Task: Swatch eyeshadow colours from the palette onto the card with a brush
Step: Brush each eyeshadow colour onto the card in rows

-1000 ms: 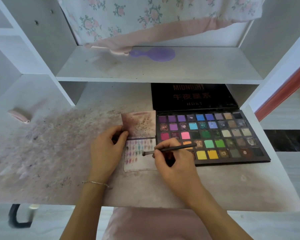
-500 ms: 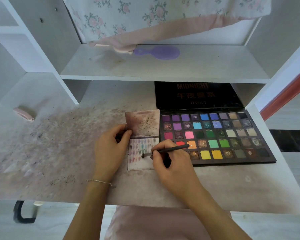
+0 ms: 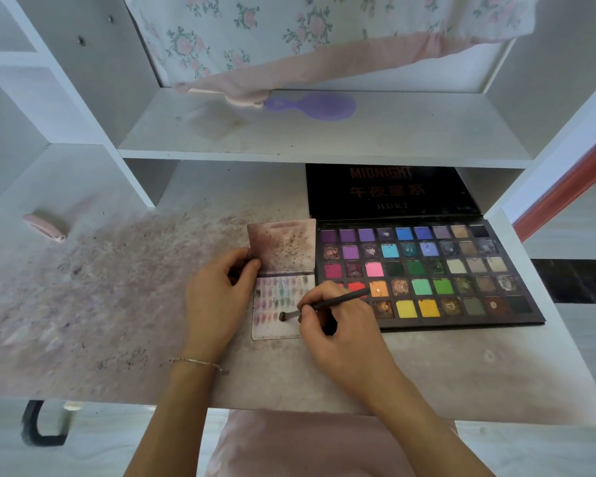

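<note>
The card (image 3: 278,306), lying mid-desk against the palette (image 3: 427,273) so colours stay in reach, is pinned at its left edge by the curled left hand (image 3: 217,297) while the brush (image 3: 324,304), pinched in the right hand (image 3: 341,325), is touched to it.

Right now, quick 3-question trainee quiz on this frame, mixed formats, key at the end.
1. True or false: the brush tip is on the lower half of the card.
2. Which hand holds the brush?
A. left hand
B. right hand
C. neither
3. Fill in: the palette lies to the ____ of the card, from the person's side.

Key
1. True: the tip rests on the swatched lower half, below the fold.
2. B: the right hand grips the handle; the left hand pinches the card's left edge at the fold.
3. right.
</note>
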{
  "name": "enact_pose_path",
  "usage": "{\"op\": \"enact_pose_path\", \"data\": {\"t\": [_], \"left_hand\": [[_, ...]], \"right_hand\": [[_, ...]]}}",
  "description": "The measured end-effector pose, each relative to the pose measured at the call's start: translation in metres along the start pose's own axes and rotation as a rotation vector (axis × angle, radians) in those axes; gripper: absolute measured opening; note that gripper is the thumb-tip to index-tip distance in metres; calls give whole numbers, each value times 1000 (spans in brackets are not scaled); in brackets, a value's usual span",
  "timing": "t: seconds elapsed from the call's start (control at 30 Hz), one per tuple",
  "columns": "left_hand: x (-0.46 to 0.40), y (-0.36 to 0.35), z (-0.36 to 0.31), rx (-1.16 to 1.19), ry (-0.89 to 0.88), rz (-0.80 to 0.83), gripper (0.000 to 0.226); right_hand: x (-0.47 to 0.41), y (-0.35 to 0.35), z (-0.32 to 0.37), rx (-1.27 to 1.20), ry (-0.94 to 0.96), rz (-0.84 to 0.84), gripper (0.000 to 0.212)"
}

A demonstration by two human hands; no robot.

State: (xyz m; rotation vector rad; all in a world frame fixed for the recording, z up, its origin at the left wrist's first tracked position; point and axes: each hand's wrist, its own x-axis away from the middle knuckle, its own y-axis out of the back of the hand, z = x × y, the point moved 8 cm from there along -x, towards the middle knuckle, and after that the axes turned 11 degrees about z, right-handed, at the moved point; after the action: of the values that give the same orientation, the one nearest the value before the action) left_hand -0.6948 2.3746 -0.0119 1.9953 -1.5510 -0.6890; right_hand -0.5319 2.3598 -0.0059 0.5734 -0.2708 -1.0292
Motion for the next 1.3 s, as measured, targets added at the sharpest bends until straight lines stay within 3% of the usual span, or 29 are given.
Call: {"op": "enact_pose_path", "data": {"t": [0.83,1.03,1.3], "left_hand": [[-1,0,1,4,-2,-2,18],[-1,0,2,3,9,6,18],[-1,0,3,16,39,23,21]], "right_hand": [[1,0,-1,-27,15,-8,7],[9,15,-4,-247,29,-146,16],[31,52,-14,-245,74,-317,25]]}}
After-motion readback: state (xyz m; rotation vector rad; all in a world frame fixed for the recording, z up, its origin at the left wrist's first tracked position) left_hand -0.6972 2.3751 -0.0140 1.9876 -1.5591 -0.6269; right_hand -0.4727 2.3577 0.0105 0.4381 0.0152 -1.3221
